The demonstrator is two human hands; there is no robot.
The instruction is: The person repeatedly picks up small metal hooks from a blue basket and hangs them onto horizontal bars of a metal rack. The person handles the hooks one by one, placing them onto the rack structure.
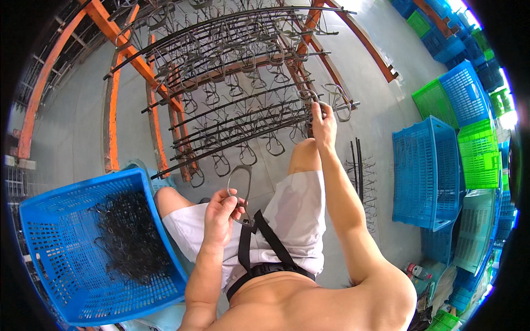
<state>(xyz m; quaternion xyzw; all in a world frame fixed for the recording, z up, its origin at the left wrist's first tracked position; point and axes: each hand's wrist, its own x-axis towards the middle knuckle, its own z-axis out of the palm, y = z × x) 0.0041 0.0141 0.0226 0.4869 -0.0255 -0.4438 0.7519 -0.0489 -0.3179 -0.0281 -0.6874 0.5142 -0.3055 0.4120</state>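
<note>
Left hand [222, 216] pinching a metal loop [248, 186] mid-frame, right hand [324, 122] at the rack [136, 57], upper centre (finger grip unclear), so keep that loop untangled!

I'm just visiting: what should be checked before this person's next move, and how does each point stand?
1. Left hand gripping the gray loop: ok.
2. Right hand up at the rack's right side: ok.
3. Right hand firmly gripping a loop: cannot tell.
4. Hanging loops clear of one another: not ok, many overlap in view.
5. Blue basket beside the left leg, with dark pieces inside: ok.
</note>
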